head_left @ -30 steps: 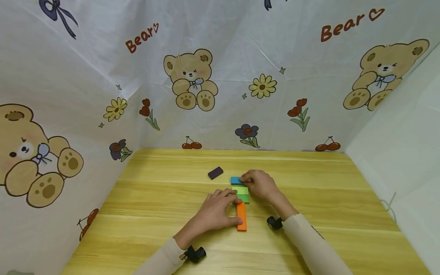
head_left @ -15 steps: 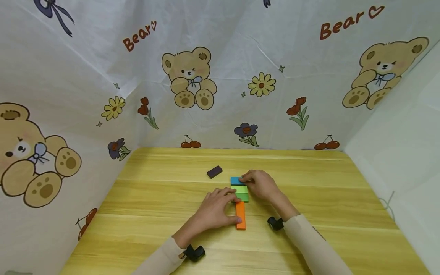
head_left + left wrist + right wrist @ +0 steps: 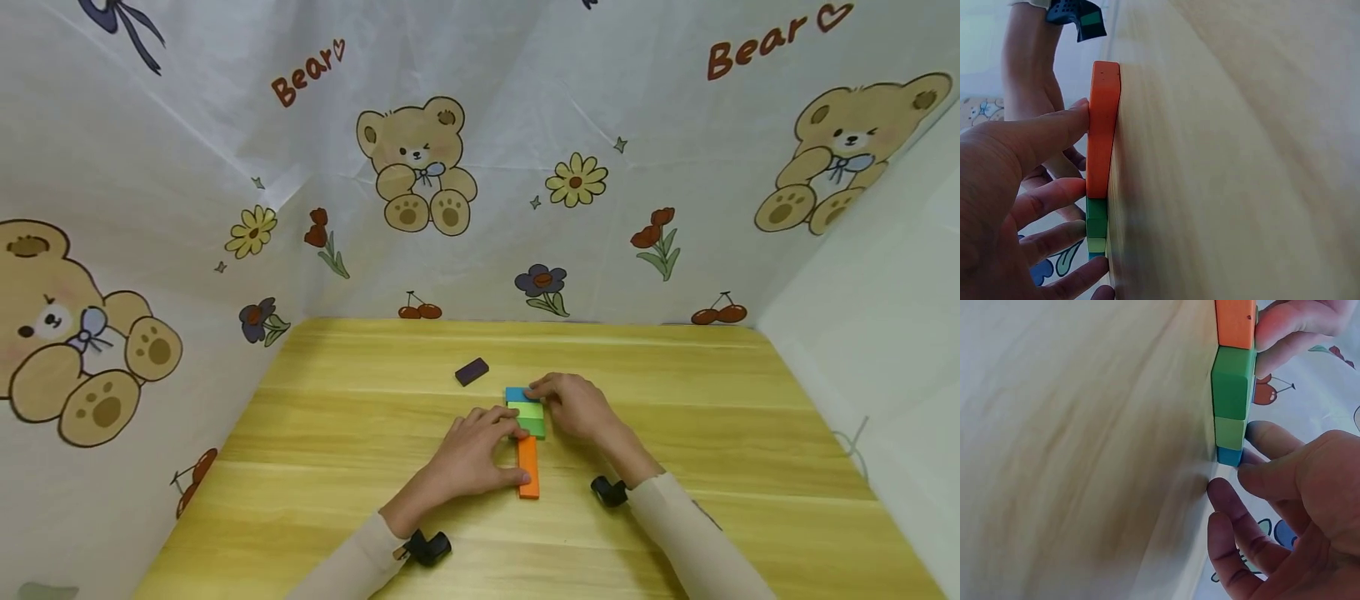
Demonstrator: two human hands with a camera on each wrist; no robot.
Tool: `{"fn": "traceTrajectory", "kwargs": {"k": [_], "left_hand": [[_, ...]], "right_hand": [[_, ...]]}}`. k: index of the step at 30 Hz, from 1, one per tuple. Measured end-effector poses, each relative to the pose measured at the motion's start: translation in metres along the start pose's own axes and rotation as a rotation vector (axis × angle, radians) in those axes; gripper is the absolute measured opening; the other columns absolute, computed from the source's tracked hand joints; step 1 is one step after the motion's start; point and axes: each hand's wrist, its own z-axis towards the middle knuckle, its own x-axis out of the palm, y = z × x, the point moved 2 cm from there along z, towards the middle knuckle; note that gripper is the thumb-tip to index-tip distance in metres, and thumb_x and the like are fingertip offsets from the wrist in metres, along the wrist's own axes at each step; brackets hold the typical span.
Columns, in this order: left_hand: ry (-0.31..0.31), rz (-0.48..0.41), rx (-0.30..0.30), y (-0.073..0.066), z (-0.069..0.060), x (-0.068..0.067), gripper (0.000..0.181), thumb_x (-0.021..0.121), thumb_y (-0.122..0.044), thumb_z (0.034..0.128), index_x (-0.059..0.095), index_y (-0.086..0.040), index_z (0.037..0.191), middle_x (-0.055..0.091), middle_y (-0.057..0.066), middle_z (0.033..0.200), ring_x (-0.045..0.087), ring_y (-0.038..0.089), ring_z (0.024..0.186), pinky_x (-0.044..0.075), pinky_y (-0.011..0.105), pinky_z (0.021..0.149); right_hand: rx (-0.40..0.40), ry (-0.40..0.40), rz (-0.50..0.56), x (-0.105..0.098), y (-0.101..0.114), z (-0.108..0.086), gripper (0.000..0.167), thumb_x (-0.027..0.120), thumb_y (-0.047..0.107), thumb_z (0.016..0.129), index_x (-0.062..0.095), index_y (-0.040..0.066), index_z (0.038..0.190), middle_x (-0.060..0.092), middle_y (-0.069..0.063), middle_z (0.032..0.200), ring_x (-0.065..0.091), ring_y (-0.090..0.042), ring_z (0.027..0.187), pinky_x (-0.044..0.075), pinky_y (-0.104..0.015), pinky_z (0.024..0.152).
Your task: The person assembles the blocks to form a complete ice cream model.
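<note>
Blue block (image 3: 515, 394), lower centre, against light-green block (image 3: 531, 410); right hand (image 3: 581, 407) pinches it; left hand (image 3: 474, 458), fingers spread, touches orange block (image 3: 529, 465).

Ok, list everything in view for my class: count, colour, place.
Orange block: 1, orange, row's near end
Green block: 1, green, next beyond
Lime block: 1, light green, next again
Blue block: 1, blue, row's far end
Dark block: 1, dark purple, apart, left of blue
Table: 1, yellow wood, underneath
Printed cloth: 1, white, behind and left
Right wall: 1, white, right
Cord: 1, pale, right
Wrist cameras: 2, black, wrists
Sleeves: 2, beige, forearms
Hands: 2, bare, at the blocks
</note>
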Motion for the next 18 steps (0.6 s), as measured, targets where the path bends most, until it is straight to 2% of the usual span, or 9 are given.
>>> {"fn": "traceTrajectory", "kwargs": {"k": [13, 18], "left_hand": [[0.009, 0.005, 0.004, -0.0017, 0.0003, -0.0014, 0.057, 0.079, -0.066, 0.0894, 0.070, -0.036, 0.137, 0.050, -0.007, 0.165, 0.049, 0.027, 0.146, 0.042, 0.051, 0.110], [0.012, 0.019, 0.000, -0.0022, 0.0003, -0.0019, 0.057, 0.079, -0.066, 0.0895, 0.070, -0.036, 0.137, 0.050, -0.007, 0.165, 0.049, 0.027, 0.146, 0.043, 0.051, 0.110]], "right_hand": [[-0.024, -0.046, 0.020, 0.0010, -0.0021, -0.0028, 0.032, 0.061, 0.005, 0.106, 0.083, 0.019, 0.125, 0.077, 0.000, 0.138, 0.070, -0.035, 0.132, 0.055, -0.057, 0.110], [-0.004, -0.060, 0.061, 0.0030, -0.0030, -0.0009, 0.030, 0.061, 0.007, 0.107, 0.083, 0.018, 0.124, 0.077, 0.001, 0.137, 0.070, -0.033, 0.133, 0.055, -0.056, 0.111]]}}
